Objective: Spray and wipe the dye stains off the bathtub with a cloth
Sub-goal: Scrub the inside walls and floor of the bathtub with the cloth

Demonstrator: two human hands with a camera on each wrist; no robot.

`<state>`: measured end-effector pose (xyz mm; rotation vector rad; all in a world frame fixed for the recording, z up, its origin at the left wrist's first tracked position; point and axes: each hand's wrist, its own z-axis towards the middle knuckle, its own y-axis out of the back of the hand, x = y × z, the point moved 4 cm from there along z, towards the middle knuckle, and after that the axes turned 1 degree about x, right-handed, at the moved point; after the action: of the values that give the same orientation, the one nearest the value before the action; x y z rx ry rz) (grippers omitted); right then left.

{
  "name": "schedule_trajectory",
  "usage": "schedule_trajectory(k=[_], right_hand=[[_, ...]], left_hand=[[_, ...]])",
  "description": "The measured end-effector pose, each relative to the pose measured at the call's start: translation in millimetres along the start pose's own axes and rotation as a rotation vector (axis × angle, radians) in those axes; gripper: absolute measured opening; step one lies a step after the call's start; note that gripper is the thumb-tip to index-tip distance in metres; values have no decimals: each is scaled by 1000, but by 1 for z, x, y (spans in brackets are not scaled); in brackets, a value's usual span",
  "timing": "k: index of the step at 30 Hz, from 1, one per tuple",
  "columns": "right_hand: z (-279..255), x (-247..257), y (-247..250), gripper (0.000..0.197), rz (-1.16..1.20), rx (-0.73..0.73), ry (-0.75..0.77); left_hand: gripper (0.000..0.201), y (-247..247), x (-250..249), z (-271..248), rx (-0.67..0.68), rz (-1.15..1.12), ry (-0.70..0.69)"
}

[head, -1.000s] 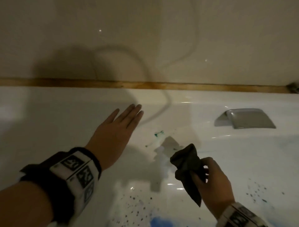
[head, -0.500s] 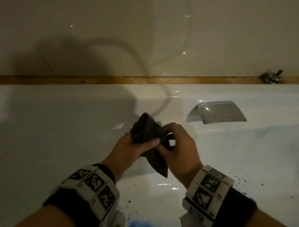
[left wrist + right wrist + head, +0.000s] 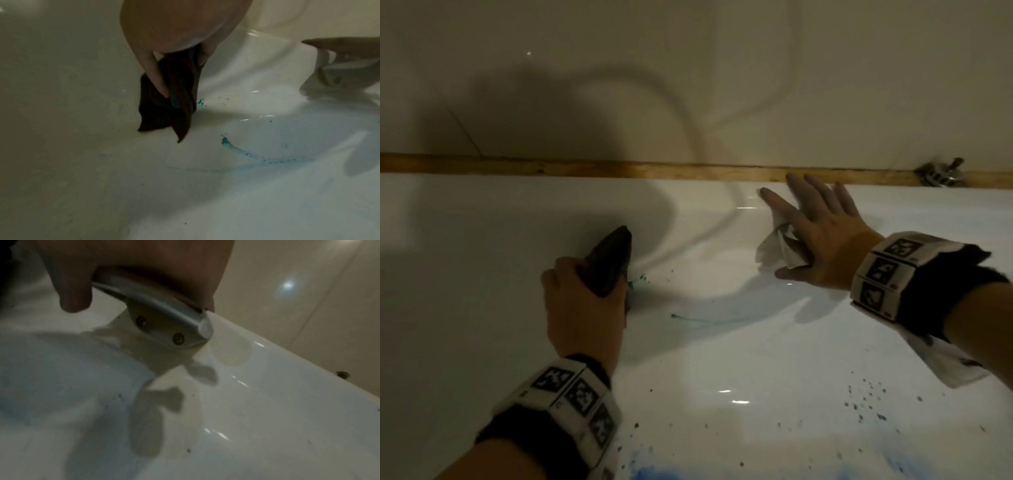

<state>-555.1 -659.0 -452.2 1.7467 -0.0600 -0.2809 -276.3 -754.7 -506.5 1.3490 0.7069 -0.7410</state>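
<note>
My left hand [image 3: 582, 301] grips a dark cloth [image 3: 608, 263] and holds it against the white bathtub wall [image 3: 482, 246]. In the left wrist view the cloth [image 3: 174, 100] hangs from my fingers and touches the tub beside a small teal dye spot [image 3: 201, 102]. A teal dye streak [image 3: 702, 320] runs to the right of the cloth, the streak [image 3: 246, 152] curving across the tub. My right hand [image 3: 822, 233] lies flat, fingers straight, on the metal grab handle [image 3: 164, 318] of the tub. No spray bottle is in view.
A wooden strip [image 3: 654, 169] runs along the tub's far rim under the tiled wall [image 3: 688, 68]. A metal fitting [image 3: 938, 174] sits at the far right of the rim. Dark specks [image 3: 866, 401] and a blue smear [image 3: 650, 474] mark the tub floor.
The cloth passed from my right hand to my left, which now holds it against the tub wall at the dye spot. My right hand moved right onto the metal handle.
</note>
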Motion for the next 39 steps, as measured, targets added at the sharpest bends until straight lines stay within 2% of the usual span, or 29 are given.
schedule_trajectory(k=[4, 6, 9, 14, 17, 19, 21, 22, 23, 24, 25, 26, 28, 31, 33, 35, 39], right_hand=[[8, 0, 0, 111, 10, -214, 86], [9, 0, 1, 105, 16, -225, 85], [7, 2, 1, 96, 26, -205, 79], [3, 1, 0, 91, 35, -202, 73], [4, 1, 0, 86, 55, -231, 81], [6, 0, -2, 83, 64, -250, 82], [7, 1, -3, 78, 70, -285, 86], [6, 1, -3, 77, 68, -292, 86], [6, 2, -3, 77, 66, -293, 87], [6, 2, -3, 79, 68, -290, 92], [6, 2, -4, 82, 70, -285, 96], [6, 2, -4, 84, 69, -286, 97], [5, 0, -4, 85, 69, -297, 102], [6, 1, -3, 77, 68, -302, 108], [7, 2, -2, 76, 60, -296, 111], [8, 4, -3, 75, 53, -292, 110], [6, 4, -3, 76, 65, -299, 117]], left_hand=[[42, -25, -7, 0, 2, 94, 14], [40, -30, -10, -2, -43, 88, 37], [40, -37, -16, -15, -49, 74, -18], [46, -66, -25, -26, 187, 527, 41], [56, -76, -20, -44, 285, 714, -74], [66, -80, -16, -47, 334, 708, -146], [64, -81, -1, -43, 477, 600, -107], [61, -78, 6, -45, 488, 579, -157], [54, -67, 7, -48, 464, 554, -240], [40, -47, 4, -50, 417, 494, -262], [24, -27, 10, -51, 352, 408, -128], [19, -6, 21, -51, 250, 320, 49], [24, 27, 47, -46, 32, 295, 302], [27, 56, 61, -18, -229, 315, 459], [31, 51, 42, 6, -268, 284, 413], [37, 29, 16, 22, -234, 237, 353], [56, -25, -39, 15, -207, 174, 341]])
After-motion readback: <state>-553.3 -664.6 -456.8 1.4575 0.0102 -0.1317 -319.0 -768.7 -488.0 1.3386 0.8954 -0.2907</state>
